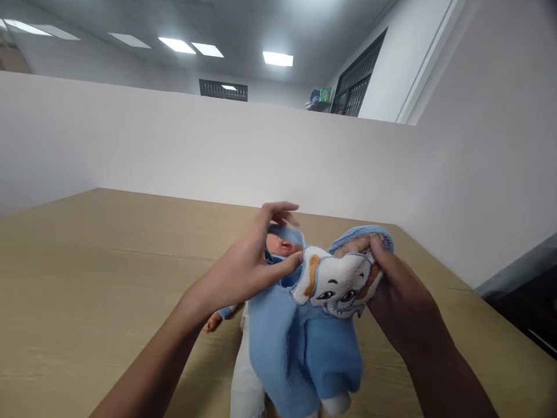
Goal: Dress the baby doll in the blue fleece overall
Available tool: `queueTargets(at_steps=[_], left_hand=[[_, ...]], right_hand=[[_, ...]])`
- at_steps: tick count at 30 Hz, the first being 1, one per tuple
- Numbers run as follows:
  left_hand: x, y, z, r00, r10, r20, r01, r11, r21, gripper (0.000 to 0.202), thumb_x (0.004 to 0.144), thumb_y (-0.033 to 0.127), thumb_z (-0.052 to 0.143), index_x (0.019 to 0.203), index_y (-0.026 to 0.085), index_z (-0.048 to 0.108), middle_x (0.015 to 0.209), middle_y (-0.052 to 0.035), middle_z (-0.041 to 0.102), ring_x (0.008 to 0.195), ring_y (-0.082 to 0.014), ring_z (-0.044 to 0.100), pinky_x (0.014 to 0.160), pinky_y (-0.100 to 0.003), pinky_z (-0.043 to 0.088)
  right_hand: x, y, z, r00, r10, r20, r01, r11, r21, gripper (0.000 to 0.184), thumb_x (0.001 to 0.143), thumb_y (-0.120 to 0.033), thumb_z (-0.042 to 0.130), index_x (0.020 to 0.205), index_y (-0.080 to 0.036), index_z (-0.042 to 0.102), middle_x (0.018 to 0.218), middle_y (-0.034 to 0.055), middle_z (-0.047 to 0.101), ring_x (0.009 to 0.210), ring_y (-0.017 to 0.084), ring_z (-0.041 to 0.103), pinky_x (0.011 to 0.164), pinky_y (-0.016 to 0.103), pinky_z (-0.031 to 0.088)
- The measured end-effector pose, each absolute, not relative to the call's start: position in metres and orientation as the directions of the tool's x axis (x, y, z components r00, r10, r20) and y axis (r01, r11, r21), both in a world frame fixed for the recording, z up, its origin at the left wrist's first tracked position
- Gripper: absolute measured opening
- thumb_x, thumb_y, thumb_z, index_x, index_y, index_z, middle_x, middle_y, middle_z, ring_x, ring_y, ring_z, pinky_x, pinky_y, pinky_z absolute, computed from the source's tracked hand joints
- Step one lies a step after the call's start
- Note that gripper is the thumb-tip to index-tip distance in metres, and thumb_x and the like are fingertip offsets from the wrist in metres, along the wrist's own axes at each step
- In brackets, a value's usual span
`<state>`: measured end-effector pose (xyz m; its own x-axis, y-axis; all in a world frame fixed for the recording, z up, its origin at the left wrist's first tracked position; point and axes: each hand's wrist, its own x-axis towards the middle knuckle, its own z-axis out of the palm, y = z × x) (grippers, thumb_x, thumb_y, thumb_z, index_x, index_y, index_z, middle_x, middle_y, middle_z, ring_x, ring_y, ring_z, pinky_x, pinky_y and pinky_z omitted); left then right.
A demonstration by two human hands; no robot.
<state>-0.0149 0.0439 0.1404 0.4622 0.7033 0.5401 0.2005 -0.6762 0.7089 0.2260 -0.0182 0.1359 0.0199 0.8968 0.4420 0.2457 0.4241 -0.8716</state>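
Observation:
A baby doll [282,246] lies on the light wooden table [87,278], its head away from me and its white legs near the bottom edge. A light blue fleece garment [300,342] with a white embroidered elephant patch [339,284] covers its body. My left hand [252,261] pinches the garment's neck edge beside the doll's head, its other fingers spread. My right hand [391,284] grips the garment's other edge by the patch, fingers closed on the cloth. The doll's small hand [212,323] pokes out of a blue sleeve under my left forearm.
A white partition wall [174,151] runs along the table's far side and a white wall [478,174] stands on the right. A dark surface [522,302] lies beyond the table's right edge. Ceiling lights show above the partition.

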Motion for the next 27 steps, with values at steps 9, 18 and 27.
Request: queueTargets(at_steps=[9, 18, 27], left_hand=[[-0.015, 0.038, 0.151, 0.616, 0.632, 0.470, 0.095, -0.652, 0.753, 0.019, 0.108, 0.040, 0.058, 0.106, 0.025, 0.069, 0.118, -0.0045, 0.065, 0.114, -0.0197, 0.061, 0.103, -0.035, 0.048], [-0.008, 0.038, 0.137, 0.724, 0.564, 0.397, 0.017, -0.589, 0.808, 0.042, 0.094, 0.049, 0.077, 0.128, 0.026, 0.066, 0.130, -0.0077, 0.065, 0.127, -0.0267, 0.059, 0.108, -0.040, 0.048], [-0.011, 0.038, 0.142, 0.667, 0.483, 0.568, -0.061, -0.724, 0.688, 0.024, 0.097, 0.038, 0.076, 0.113, 0.022, 0.070, 0.121, -0.0070, 0.067, 0.110, -0.0216, 0.063, 0.097, -0.033, 0.049]], right_hand=[[0.229, -0.032, 0.143, 0.144, 0.799, 0.584, 0.281, 0.533, -0.798, 0.032, 0.112, -0.043, 0.046, 0.104, -0.031, 0.075, 0.109, 0.0046, 0.072, 0.097, 0.023, 0.070, 0.074, 0.033, 0.058], [0.213, -0.039, 0.153, -0.044, 0.881, 0.471, 0.121, 0.473, -0.873, 0.039, 0.112, -0.048, 0.046, 0.097, -0.028, 0.076, 0.098, 0.0043, 0.075, 0.092, 0.023, 0.073, 0.074, 0.031, 0.061], [0.232, -0.008, 0.137, 0.230, 0.737, 0.635, 0.230, 0.593, -0.771, 0.034, 0.090, -0.034, 0.072, 0.121, -0.028, 0.063, 0.135, 0.0058, 0.062, 0.131, 0.027, 0.056, 0.115, 0.042, 0.044]])
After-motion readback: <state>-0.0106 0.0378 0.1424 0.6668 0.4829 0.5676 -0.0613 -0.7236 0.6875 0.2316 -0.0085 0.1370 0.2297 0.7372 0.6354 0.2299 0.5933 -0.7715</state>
